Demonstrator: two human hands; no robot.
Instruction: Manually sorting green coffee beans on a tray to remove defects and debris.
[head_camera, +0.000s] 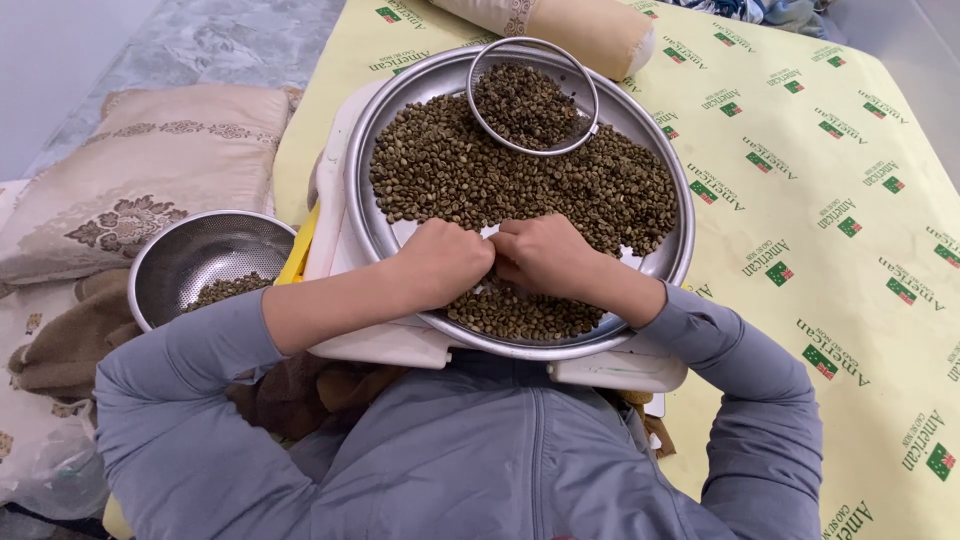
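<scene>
- Beans (440, 170) of a green-brown colour cover most of the round metal tray (672, 255), which is the landmark for all places below.
- Left hand (445, 262) lies on the near part of the tray, knuckles up, fingers curled into a loose fist; what is inside the fist cannot be seen.
- Right hand (545, 255) lies just beside the left hand on the same near part, touching it at the fingertips, and its fingers are curled in the same way.
- Between the 2 hands and around them a small bare patch of the tray shows, with beans on the far side and also on the near side of it.
- Metal ring (592, 95) stands on the far part of the tray and keeps a darker heap of beans inside it.
- White board (345, 345) lies under the tray and comes out at its left and near edges.
- Steel colander (180, 255) stands left of the tray, apart from it, with a few beans at its bottom.
- Patterned pillow (150, 165) lies further left of the tray, behind the colander.
- Yellow printed cloth (830, 150) spreads under the tray and far to its right.
- Beige bolster (570, 25) lies just behind the far edge of the tray.
- Grey sleeves (180, 370) cover both arms up to the forearms.
</scene>
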